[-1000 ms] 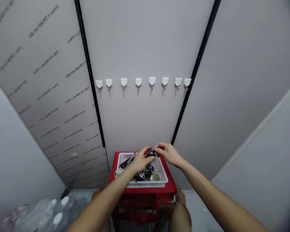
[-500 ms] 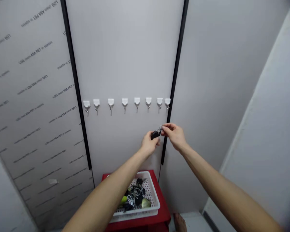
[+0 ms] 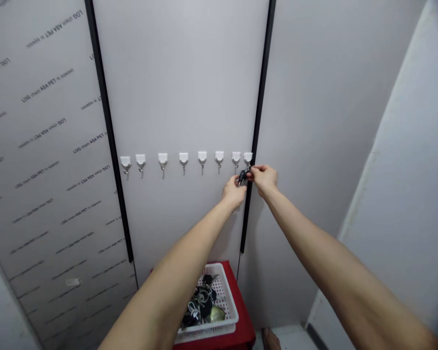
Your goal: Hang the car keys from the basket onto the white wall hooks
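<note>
Key bunch (image 3: pixel 243 175), dark and small, is held between my two hands, just below the rightmost hook (image 3: pixel 247 158); whether it touches that hook I cannot tell, as my fingertips cover its top end. My left hand (image 3: pixel 234 191) has its grip closed round the lower, dark part, fingers on one side and thumb on the other. My right hand (image 3: pixel 264 179) pinches the upper end, thumb against fingertip; what exactly lies in that pinch is too small to make out.

I judge the bunch to be light, its pieces hard and stiff in themselves but loosely joined, so the lower part would swing if only the top were held. The dark part looks smooth and may slip a little; nothing about it seems fragile. The best hold is a fine pinch at the top end, with the other grip steadying the body from below.

Around it, the hook second from the right (image 3: pixel 236 157) sits just beside, and a black strip (image 3: pixel 257 121) runs down the wall behind my right fingertips. Lower and nearer me, a white basket (image 3: pixel 231 295) stands on the red-covered desk (image 3: pixel 246 322), with dark pieces, rings and a gold-coloured item (image 3: pixel 217 314) inside.
</note>
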`<action>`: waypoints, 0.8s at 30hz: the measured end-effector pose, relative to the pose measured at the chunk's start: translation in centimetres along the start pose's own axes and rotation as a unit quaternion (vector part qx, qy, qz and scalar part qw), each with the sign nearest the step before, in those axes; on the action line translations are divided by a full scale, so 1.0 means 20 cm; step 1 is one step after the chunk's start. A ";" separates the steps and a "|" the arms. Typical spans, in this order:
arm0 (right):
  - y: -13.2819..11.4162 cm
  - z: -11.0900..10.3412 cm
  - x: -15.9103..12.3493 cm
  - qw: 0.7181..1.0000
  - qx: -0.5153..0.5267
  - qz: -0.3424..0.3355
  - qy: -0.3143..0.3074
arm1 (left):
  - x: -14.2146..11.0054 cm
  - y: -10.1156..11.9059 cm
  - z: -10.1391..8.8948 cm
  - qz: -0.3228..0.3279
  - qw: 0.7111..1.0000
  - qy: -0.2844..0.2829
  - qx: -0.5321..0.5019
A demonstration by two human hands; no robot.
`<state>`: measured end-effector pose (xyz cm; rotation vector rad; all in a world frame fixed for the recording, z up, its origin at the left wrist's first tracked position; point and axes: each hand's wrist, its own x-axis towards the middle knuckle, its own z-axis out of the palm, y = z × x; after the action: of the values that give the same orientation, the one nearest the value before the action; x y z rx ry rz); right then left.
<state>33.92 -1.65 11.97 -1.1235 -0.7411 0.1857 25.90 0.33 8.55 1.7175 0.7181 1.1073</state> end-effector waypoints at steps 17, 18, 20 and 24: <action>0.43 -0.14 -0.43 0.928 -0.262 -0.193 -0.182 | -0.44 -0.53 -0.29 -0.114 0.992 -0.035 0.050; 0.51 -0.15 -0.54 0.899 -0.297 -0.173 -0.273 | -0.51 -0.61 -0.31 -0.138 0.988 -0.033 0.055; 0.66 -0.16 -0.73 0.813 -0.369 -0.144 -0.426 | -0.63 -0.77 -0.35 -0.185 0.980 -0.025 0.064; 0.85 -0.15 -0.95 0.670 -0.521 -0.149 -0.508 | -0.81 -0.96 -0.39 -0.213 0.972 -0.011 0.097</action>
<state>25.28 -5.72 -11.94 -1.9583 -2.2222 0.0791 12.21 -2.71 -13.70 1.6265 1.1494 0.7378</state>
